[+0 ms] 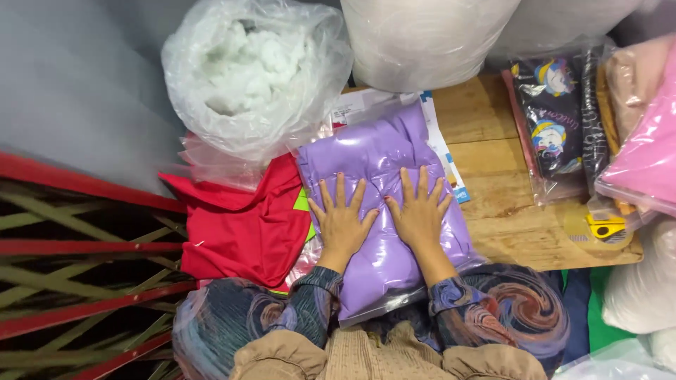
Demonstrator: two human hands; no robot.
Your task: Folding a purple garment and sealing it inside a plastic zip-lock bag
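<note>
Purple packet [384, 211] — centre of frame, lying on the wooden table [507, 225], already inside its clear bag. Left hand [340, 224] and right hand [420, 213] — fingers spread, pressed flat on it, gripping nothing. Flattening appears underway; whether the bag is sealed cannot be told. Red cloth [239, 225] at left — untouched.

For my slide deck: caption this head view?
Both hands, left hand and right hand, press flat on a bagged purple cushion.
</note>
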